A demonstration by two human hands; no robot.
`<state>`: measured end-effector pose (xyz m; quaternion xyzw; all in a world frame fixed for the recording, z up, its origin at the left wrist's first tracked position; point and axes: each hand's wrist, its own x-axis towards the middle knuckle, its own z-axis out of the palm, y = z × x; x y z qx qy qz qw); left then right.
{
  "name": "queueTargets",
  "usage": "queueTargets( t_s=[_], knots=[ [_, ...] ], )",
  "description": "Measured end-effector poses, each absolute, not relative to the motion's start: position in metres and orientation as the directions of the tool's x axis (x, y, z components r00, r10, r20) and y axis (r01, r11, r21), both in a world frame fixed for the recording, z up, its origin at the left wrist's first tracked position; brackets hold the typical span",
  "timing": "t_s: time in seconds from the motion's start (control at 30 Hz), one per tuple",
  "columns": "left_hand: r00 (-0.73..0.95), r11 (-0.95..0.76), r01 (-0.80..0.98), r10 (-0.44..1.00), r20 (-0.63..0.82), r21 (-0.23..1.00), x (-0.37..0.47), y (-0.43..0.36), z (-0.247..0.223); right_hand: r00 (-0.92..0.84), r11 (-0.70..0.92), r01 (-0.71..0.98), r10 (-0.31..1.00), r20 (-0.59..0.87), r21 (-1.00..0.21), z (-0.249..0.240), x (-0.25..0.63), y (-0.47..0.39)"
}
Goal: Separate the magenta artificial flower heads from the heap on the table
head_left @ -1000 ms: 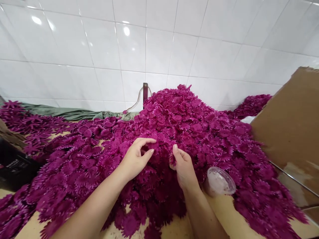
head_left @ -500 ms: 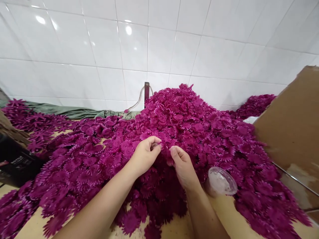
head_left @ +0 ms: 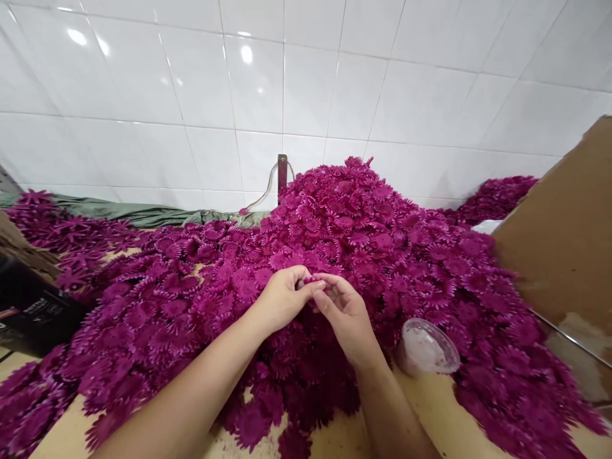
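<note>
My left hand [head_left: 288, 296] and my right hand [head_left: 347, 312] meet over the middle of the table, fingertips touching. Between their pinched thumbs and fingers a bit of a magenta fabric flower piece shows; most of it is hidden by the fingers. Both hands are closed on it. Around and below them spreads a large heap of magenta flower pieces [head_left: 354, 210] with fringed petals. To the right of my right wrist, a clear plastic cup [head_left: 425, 347] with whitish contents stands tilted among the flowers.
White wall tiles [head_left: 306, 83] rise behind the heap. A cardboard box [head_left: 568, 236] stands at right, a black box [head_left: 38, 312] at left. Star-shaped magenta pieces [head_left: 71, 229] lie at the far left beside green cloth [head_left: 115, 211]. A dark upright post [head_left: 282, 173] stands by the wall.
My hands, slightly apart before with magenta material between them, have come together. My right hand has shifted in against the left fingertips, and the piece is now mostly covered.
</note>
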<state>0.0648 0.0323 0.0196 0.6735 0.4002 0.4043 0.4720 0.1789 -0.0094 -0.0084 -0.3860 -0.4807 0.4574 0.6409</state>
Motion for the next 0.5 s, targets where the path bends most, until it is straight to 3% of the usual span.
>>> queueTargets(
  t_s=[0.17,0.27,0.4,0.5],
  knots=[
    [0.309,-0.196,0.096,0.938,0.158,0.976,0.0656,0.0325,0.0201,0.132,0.269,-0.193,0.96,0.246,-0.944,-0.008,0.1822,-0.0074],
    [0.409,-0.186,0.074,0.901,0.141,0.98,0.0629,0.0312,0.024,0.135,0.258,-0.241,0.964,0.231,-0.936,-0.0065,0.1809,-0.0088],
    [0.484,-0.192,0.128,0.869,0.108,0.973,0.0631,0.0303,0.0213,0.089,0.245,-0.315,0.969,0.229,-0.917,-0.0057,0.1739,-0.0112],
    [0.494,-0.207,0.204,0.865,0.082,0.957,0.0644,0.0312,0.0162,0.165,0.255,-0.327,0.964,0.21,-0.91,-0.0088,0.1733,-0.0097]
  ],
)
